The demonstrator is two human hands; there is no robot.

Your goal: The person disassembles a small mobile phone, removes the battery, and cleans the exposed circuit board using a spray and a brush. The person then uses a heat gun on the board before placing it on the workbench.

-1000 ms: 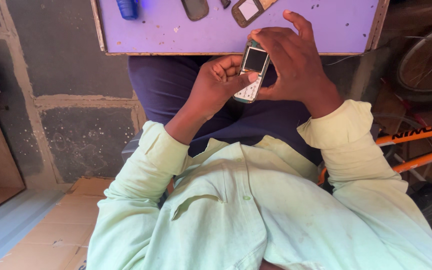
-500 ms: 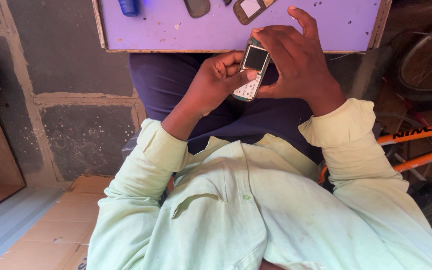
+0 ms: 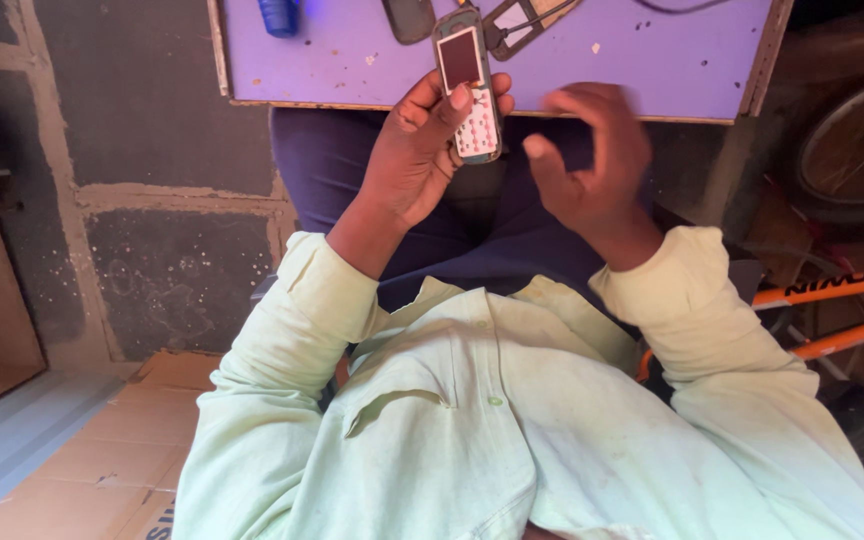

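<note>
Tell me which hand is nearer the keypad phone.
Left. The left hand grips the keypad phone, thumb on its keys. The right hand, blurred, is open beside it, not touching.

The phone (image 3: 469, 82) is silver-grey with a dark reddish screen and a white keypad dotted red. The counter (image 3: 652, 60) is purple, speckled with pale flecks. The shirt (image 3: 512, 440) is pale green, the trousers (image 3: 352, 170) navy. The bicycle frame (image 3: 832, 300) is orange. The cardboard (image 3: 102, 470) is tan.
</note>
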